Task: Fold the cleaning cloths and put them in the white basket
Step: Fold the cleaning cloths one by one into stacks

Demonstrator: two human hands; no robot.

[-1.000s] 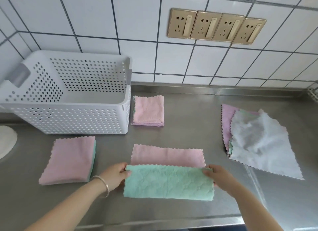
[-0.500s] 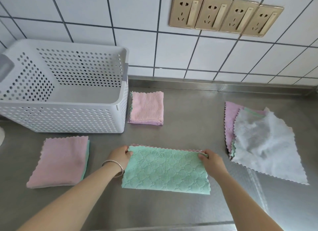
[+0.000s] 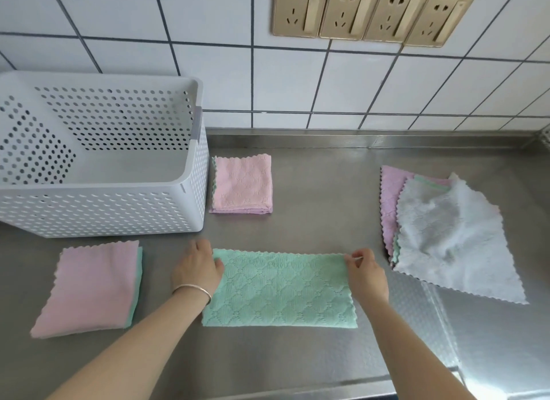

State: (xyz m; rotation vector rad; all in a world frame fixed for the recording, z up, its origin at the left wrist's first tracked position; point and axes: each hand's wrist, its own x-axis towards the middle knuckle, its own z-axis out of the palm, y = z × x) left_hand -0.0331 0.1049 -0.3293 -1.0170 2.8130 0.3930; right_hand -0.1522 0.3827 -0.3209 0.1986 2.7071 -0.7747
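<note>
A green cloth (image 3: 279,289) lies folded in half on the steel counter (image 3: 321,197), its pink side hidden. My left hand (image 3: 196,268) holds its far left corner with the thumb on the cloth. My right hand (image 3: 364,273) pinches the far right corner. The white perforated basket (image 3: 104,212) stands at the back left with nothing inside. A small folded pink cloth (image 3: 242,185) lies beside the basket's right wall. A folded pink and green cloth (image 3: 92,286) lies front left. On the right sits a pile of unfolded cloths (image 3: 446,236), a white one on top.
A white tiled wall with a row of gold sockets (image 3: 372,11) rises behind the counter. The counter's front edge (image 3: 297,392) runs close below my forearms. A raised steel lip (image 3: 357,137) borders the back.
Both hands carried the green near half up over the pink half and laid its edge on the far edge. The cloth now lies flat, green side up.
</note>
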